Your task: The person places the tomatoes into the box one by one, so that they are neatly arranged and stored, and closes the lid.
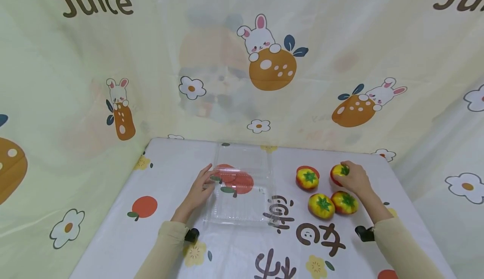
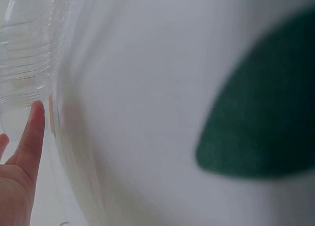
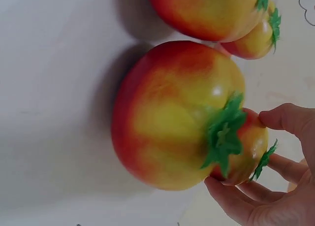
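My right hand [image 1: 356,181] pinches a red-and-yellow toy tomato [image 1: 339,171] with a green leafy top. In the right wrist view, the thumb and fingers lie around this held tomato [image 3: 255,142], partly hidden behind a nearer tomato [image 3: 162,122]. Three similar fruits are close by: one tomato [image 1: 307,179] to the left, and a front pair, a tomato [image 1: 320,206] beside another tomato [image 1: 345,203]. A clear plastic clamshell box [image 1: 242,220] lies with its lid spread toward the back. At its left edge is my left hand [image 1: 199,190], fingers extended, one fingertip right at the ribbed plastic [image 2: 24,63].
The table is covered by a white cloth [image 1: 124,245] printed with fruit, flowers and brown lettering. Behind it and at both sides hang pale curtains [image 1: 219,1] with rabbit prints. A dark camera [image 1: 192,235] sits at the left wrist, another camera [image 1: 364,233] at the right.
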Motion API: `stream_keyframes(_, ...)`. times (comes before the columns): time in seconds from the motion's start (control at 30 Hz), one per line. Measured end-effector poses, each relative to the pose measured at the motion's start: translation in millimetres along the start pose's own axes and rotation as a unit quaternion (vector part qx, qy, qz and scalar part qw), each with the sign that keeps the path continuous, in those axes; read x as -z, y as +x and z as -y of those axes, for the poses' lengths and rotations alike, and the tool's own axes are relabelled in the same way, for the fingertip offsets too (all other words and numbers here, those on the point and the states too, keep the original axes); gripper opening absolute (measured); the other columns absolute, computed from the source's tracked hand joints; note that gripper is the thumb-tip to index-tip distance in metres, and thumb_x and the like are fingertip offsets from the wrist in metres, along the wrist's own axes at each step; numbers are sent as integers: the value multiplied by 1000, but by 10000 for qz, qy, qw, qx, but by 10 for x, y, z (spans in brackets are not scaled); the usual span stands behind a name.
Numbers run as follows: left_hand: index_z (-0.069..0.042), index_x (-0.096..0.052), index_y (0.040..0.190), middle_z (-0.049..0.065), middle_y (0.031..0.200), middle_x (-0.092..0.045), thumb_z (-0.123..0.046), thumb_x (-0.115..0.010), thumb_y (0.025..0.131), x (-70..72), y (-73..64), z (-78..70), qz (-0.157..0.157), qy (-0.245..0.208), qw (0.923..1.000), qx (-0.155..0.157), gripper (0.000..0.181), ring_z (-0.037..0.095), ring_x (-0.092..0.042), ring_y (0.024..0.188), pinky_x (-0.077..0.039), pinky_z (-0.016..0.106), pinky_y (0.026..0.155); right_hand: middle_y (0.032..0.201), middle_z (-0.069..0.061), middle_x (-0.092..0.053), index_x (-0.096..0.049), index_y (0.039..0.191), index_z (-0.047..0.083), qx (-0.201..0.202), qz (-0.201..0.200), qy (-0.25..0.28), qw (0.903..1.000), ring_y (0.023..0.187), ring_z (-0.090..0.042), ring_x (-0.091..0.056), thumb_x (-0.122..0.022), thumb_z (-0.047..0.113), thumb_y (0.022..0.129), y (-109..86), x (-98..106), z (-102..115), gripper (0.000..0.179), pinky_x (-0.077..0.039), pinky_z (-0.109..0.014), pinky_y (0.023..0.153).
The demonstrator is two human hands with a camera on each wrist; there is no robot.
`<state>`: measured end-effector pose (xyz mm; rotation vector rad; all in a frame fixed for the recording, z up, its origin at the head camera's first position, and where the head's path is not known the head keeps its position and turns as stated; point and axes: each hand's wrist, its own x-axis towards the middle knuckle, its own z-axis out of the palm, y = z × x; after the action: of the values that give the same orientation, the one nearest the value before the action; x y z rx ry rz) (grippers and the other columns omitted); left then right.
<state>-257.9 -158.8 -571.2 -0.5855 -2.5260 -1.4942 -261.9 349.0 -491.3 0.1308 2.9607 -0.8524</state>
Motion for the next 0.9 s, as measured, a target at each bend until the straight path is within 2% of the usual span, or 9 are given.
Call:
stream_keyframes(0.47, 0, -55, 134, 24, 155, -30, 6, -53, 85, 7, -15, 25, 8, -118, 9999, 13, 49, 44, -63, 102, -55, 52, 83, 129, -38, -44, -39, 139, -13, 427, -181, 65, 9989, 111, -51, -43, -66, 21, 89, -28, 29, 280, 66, -42, -66, 94)
stream_keyframes(0.9, 2, -54, 135, 25, 155, -30, 5, -54, 87, -15, -2, -17, -8, -96, 10000, -16, 48, 42, -64, 101, -55, 53, 83, 134, -34, -46, -40, 141, -10, 760, -157, 188, 9968, 117, -49, -44, -67, 19, 90, -69, -119, 638, 65, -39, -65, 100)
